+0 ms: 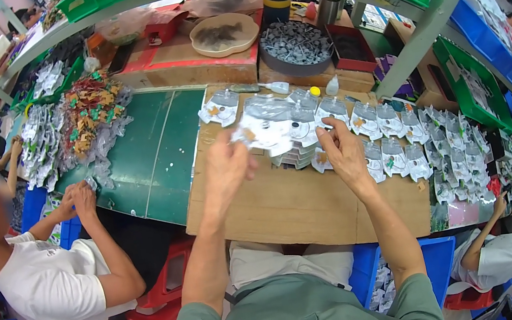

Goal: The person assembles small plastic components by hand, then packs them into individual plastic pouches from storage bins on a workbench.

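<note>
My left hand (228, 167), smeared by motion, pinches the near left edge of a white and grey plastic part (266, 125). This part is lifted above a stack of similar plastic parts (298, 156) on the cardboard sheet (264, 207). Just right of the stack hovers my right hand (345, 152), its fingers bent and apart, with nothing visible held. More of these parts lie in rows to its right, among them a part (364, 121) with a tan patch. Another part (219, 108) rests at the far left of the cardboard.
Behind the cardboard stand a black tub of small grey pieces (295, 43), a red box (351, 46) and a yellow-capped bottle (314, 93). Wired pieces (90, 114) heap on the green table (158, 150). A co-worker (47, 258) sits at left; another (497, 247) at right.
</note>
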Tool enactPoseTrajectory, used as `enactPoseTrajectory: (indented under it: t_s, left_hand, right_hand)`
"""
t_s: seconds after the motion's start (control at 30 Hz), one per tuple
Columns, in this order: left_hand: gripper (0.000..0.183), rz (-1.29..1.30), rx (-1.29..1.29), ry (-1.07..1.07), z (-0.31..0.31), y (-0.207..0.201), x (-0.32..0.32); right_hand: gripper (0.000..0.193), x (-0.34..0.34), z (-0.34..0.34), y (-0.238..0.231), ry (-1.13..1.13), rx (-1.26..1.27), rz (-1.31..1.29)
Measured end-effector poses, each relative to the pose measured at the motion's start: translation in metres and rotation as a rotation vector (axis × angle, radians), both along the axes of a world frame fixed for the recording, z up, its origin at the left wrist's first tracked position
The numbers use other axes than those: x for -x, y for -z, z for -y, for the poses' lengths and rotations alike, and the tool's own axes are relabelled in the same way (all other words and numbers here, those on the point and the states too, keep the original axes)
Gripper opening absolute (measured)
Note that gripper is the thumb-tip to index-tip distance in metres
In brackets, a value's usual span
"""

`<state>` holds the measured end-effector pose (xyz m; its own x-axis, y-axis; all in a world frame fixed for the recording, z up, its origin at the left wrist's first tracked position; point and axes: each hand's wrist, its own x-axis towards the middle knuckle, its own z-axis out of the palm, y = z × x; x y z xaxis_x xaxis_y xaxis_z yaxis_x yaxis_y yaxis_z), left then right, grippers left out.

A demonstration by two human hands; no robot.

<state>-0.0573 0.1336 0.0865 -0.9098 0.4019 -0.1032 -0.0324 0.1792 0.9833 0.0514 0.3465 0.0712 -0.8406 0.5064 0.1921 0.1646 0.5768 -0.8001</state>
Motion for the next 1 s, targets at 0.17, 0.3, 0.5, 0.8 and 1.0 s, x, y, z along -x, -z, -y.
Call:
enactPoseTrajectory:
  t_s: [0.17, 0.3, 0.5, 0.8, 1.0]
  left_hand:
    - [0.028, 0.002, 0.183, -0.078, 0.052, 0.045, 0.023]
    - [0.027, 0.069, 0.217, -0.012, 0.036, 0.084, 0.026]
    - [0.038, -0.249, 0.343, -0.065, 0.042, 0.111, 0.019]
    - [0.036, 0.01, 0.077, -0.157, 0.088, 0.078, 0.032]
    - [0.029, -0.26, 0.349, -0.179, 0.093, 0.103, 0.07]
  right_hand:
    - [0.034, 0.01, -0.002, 0.004, -0.045, -0.005, 0.04]
    - [0.03, 0.017, -0.008, 0.008, -0.068, -0.065, 0.007]
    - [0.025, 0.02, 0.018, -0.013, -0.154, 0.012, 0.0]
    - [0.025, 0.08, 0.13, 0.037, -0.24, 0.051, 0.024]
    - [0.023, 0.027, 0.082, -0.003, 0.015, -0.339, -0.126]
